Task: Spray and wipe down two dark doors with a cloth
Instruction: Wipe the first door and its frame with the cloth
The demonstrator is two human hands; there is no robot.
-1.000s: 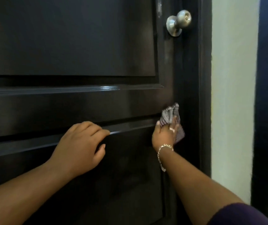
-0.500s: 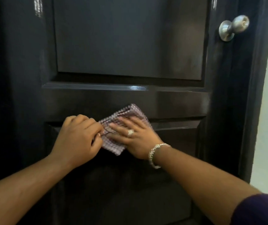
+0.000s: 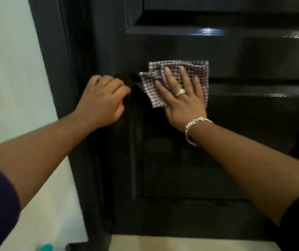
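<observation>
A glossy dark panelled door [image 3: 235, 57] fills most of the view. My right hand [image 3: 183, 98], with a ring and a bracelet, lies flat with spread fingers on a checked purple-and-white cloth [image 3: 197, 73] and presses it against the door's middle rail. My left hand [image 3: 102, 98] rests to the left of the cloth with its fingers curled onto the edge of the lower panel moulding, apart from the cloth. Whether it grips anything but the moulding is hidden.
The dark door frame [image 3: 58, 60] runs down the left, with a pale wall [image 3: 9, 69] beside it. Pale floor [image 3: 181, 243] shows under the door. A small teal object [image 3: 46, 248] peeks in at the bottom left edge.
My right hand has slid the cloth from the door's right edge leftward along the rail, toward the hinge side. The view swung left; the knob is out of frame. My left hand stayed on the moulding.
</observation>
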